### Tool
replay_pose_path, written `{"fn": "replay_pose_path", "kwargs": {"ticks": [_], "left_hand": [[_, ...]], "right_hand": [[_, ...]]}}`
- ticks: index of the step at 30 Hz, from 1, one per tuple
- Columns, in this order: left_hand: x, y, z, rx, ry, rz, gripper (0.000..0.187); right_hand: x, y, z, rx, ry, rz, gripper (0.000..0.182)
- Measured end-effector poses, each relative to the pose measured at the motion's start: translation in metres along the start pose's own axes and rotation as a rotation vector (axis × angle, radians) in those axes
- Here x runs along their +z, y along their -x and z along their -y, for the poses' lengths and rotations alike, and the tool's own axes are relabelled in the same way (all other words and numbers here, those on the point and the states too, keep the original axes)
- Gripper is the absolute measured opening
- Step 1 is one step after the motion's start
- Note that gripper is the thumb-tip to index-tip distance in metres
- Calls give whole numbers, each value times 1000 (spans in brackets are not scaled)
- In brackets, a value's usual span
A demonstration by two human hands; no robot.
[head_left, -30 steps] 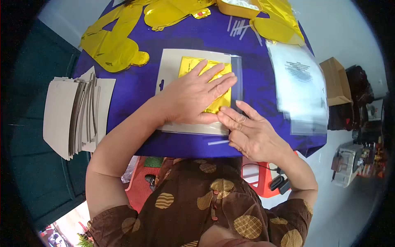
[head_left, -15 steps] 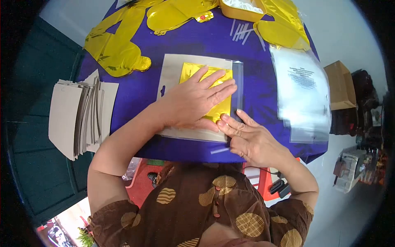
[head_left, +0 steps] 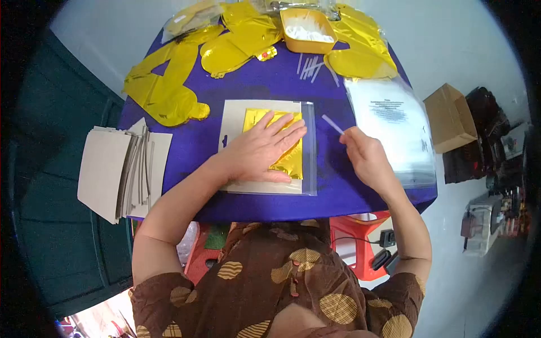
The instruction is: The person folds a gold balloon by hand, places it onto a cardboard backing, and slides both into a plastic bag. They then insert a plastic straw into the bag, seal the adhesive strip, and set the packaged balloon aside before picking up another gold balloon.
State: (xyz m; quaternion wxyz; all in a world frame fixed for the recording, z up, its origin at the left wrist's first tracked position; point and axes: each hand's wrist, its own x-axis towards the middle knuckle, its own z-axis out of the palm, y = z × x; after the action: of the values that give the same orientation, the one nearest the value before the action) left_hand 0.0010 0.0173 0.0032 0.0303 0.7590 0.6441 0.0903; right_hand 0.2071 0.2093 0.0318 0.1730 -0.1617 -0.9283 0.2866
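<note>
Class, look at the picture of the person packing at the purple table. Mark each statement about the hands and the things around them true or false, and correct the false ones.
1. The left hand lies flat on the gold foil packet. True.
2. The right hand presses on the packet too. False: it is lifted off to the side, pinching a thin clear strip.
3. A stack of grey cards sits at the table's left edge. True.
4. The yellow tray stands beside the person's elbow. False: it is at the far end of the purple table.
5. The pile of clear bags lies to the right. True.
</note>
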Motion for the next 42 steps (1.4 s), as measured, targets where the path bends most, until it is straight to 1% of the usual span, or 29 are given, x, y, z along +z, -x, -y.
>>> {"fn": "replay_pose_path", "kwargs": {"ticks": [2,5,8,11,14,26,29,38,42], "left_hand": [[0,1,0,-11,17,-17,104],[-1,1,-2,-18,23,-27,103],[-2,2,-3,-29,3,-27,101],[1,3,-3,-23,-26,-23,100],[1,4,-3,-19,-35,-22,98],[0,5,-4,-26,-59,-30,98],[-2,5,-5,-32,-51,-39,97],[-5,6,-6,-23,-40,-27,94],[-5,6,-6,-16,-33,-36,93]], "right_hand": [[10,-9,-5,-183,149,-89,9],[11,-23,-1,-132,357,3,9],[15,-33,-7,-176,441,10,10],[16,-40,-10,-254,491,-1,6],[19,-46,-15,-312,492,-4,6],[24,-53,-18,-337,493,33,5],[23,-54,-19,-367,460,33,6],[14,-58,-22,-359,416,71,7],[16,-64,-24,-377,347,57,7]]}}
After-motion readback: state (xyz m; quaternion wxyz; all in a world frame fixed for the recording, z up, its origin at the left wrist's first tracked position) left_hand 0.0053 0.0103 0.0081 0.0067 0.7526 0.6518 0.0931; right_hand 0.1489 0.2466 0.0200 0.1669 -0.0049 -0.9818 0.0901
